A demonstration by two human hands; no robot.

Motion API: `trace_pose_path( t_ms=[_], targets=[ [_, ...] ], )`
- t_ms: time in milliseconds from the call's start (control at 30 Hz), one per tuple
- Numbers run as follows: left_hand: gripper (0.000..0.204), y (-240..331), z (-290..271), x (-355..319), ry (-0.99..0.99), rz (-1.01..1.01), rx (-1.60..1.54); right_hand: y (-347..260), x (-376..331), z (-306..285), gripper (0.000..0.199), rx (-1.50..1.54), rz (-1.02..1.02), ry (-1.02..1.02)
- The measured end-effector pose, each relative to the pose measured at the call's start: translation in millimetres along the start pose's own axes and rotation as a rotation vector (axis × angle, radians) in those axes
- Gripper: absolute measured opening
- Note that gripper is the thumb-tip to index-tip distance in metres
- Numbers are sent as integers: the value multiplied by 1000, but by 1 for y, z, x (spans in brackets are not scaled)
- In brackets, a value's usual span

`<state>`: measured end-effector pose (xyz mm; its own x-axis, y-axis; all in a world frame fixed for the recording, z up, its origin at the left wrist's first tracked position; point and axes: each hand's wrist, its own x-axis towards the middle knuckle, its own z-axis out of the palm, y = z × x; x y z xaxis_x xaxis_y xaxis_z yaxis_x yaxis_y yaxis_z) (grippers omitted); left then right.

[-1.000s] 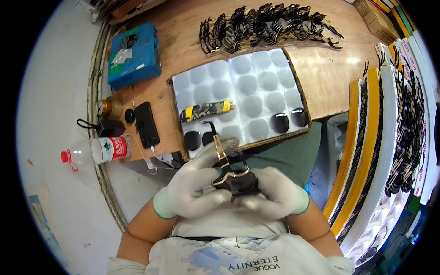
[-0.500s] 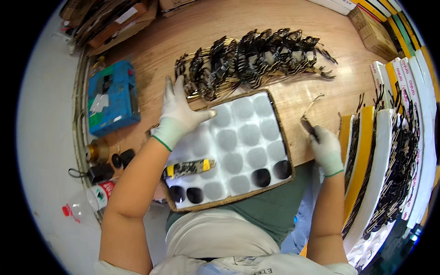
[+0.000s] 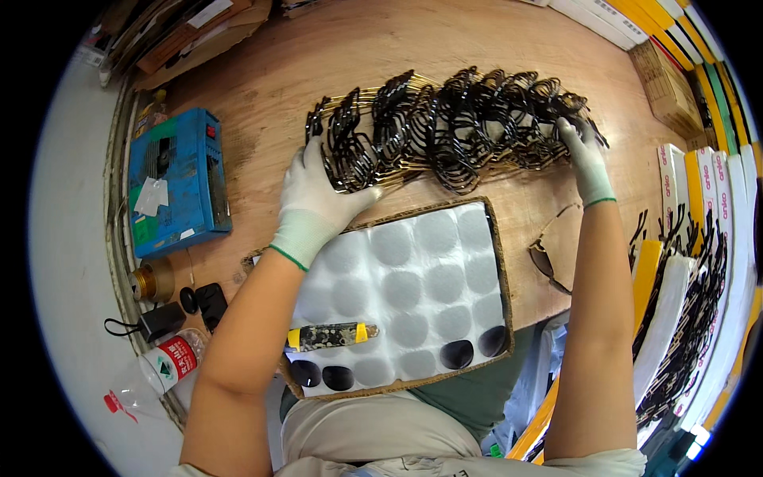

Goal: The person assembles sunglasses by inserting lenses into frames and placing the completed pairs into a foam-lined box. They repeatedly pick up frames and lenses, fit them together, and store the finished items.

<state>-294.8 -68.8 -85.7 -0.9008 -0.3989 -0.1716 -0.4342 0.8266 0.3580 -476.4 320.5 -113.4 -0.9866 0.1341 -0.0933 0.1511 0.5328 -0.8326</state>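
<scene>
A long row of tangled black eyeglass frames (image 3: 449, 127) with gold temples lies across the far part of the wooden table. My left hand (image 3: 314, 187), in a white glove, rests against the row's left end, its thumb stretched out over the tray's far edge. At the row's right end, the fingers of my gloved right hand (image 3: 586, 159) touch the frames, partly spread. One pair of sunglasses (image 3: 543, 258) lies alone on the table, right of the cardboard tray (image 3: 509, 318). Dark lenses (image 3: 457, 354) sit along the tray's near edge, and a tape-wrapped tool (image 3: 330, 336) lies across its white liner.
To the left stand a blue machine box (image 3: 181, 183), a spool (image 3: 147, 282), a black device (image 3: 161, 320) and a plastic bottle (image 3: 171, 362). Stacked trays of frames (image 3: 683, 318) line the right side. A cardboard box (image 3: 666, 91) is behind them; flattened cardboard (image 3: 199, 40) leans far left.
My right hand has let go of the sunglasses, leaving them on the table, and moved up to the row's right end. My left hand stays at the left end. The view has shifted slightly.
</scene>
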Motion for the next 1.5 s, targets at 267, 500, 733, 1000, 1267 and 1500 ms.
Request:
trace_pose_path(
  t_ms=[267, 500, 733, 1000, 1267, 1500],
  targets=[
    [110, -49, -22, 4, -13, -94, -36, -40, -28, 77, 101, 120, -18, -66],
    [74, -121, -25, -3, 128, -239, -1007, -62, -59, 108, 102, 4, -124, -179],
    [56, -102, -37, -4, 163, -299, -392, -75, -187, 75, 58, -66, -714, 133],
    [9, -82, -101, -44, 123, -475, -1486, -93, -420, 108, 30, -251, -901, -558],
    [22, -66, -135, -222, 287, 231, -934, -98, -458, 124, 35, -680, -652, -535],
    [24, -127, -124, -358, -118, 359, -777, -106, -483, 52, 27, -20, -342, -833]
  ],
)
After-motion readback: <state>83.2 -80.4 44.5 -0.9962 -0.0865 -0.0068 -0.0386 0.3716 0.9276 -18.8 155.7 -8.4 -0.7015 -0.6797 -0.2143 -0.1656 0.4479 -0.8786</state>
